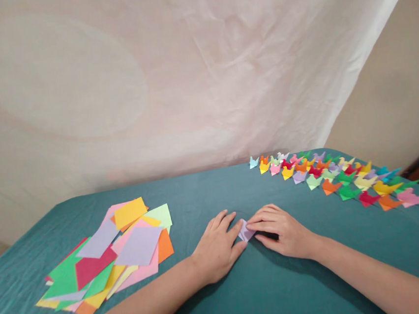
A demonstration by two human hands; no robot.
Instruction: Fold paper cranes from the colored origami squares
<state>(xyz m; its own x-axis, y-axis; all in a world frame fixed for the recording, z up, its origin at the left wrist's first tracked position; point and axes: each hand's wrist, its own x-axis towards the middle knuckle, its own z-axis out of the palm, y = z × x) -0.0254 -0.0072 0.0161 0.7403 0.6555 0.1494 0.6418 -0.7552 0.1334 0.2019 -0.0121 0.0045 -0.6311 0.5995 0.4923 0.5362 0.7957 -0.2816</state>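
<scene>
A small folded lilac paper [245, 231] lies on the teal tablecloth [206, 197] between my hands. My left hand [218, 247] rests palm down, fingers stretched toward the paper, fingertips touching its left edge. From the other side my right hand [281, 229] comes in with fingers curled and pressed together, pinching the paper's right side against the cloth. Most of the paper is hidden under my fingers.
A loose pile of coloured paper squares [107, 253] lies at the left. Rows of several folded paper birds [330, 177] in many colours run along the right, toward the table's far edge. A pale cloth backdrop [150, 83] hangs behind the table.
</scene>
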